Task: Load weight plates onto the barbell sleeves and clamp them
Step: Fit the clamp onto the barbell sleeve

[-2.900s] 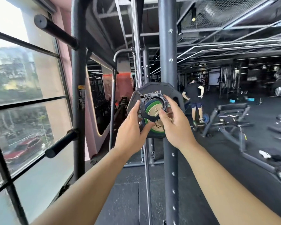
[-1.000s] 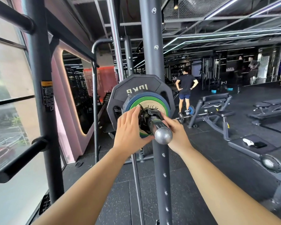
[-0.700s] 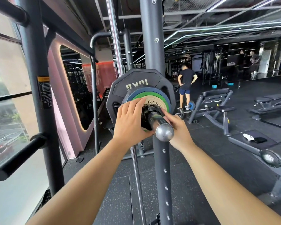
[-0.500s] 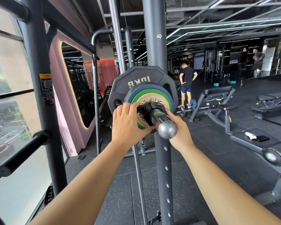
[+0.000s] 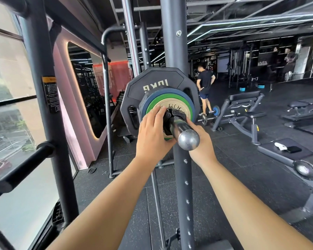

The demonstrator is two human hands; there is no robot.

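Shiny steel barbell sleeve [image 5: 188,139] pokes out between two hands: the left hand [image 5: 152,137] curls round the black clamp [image 5: 176,113], and the right hand [image 5: 201,145] touches its other side, with its grip hidden. The clamp sits against the small green plate [image 5: 167,98], with the big black plate [image 5: 152,82] behind, so this looks like the clamping step; next it needs locking tight.
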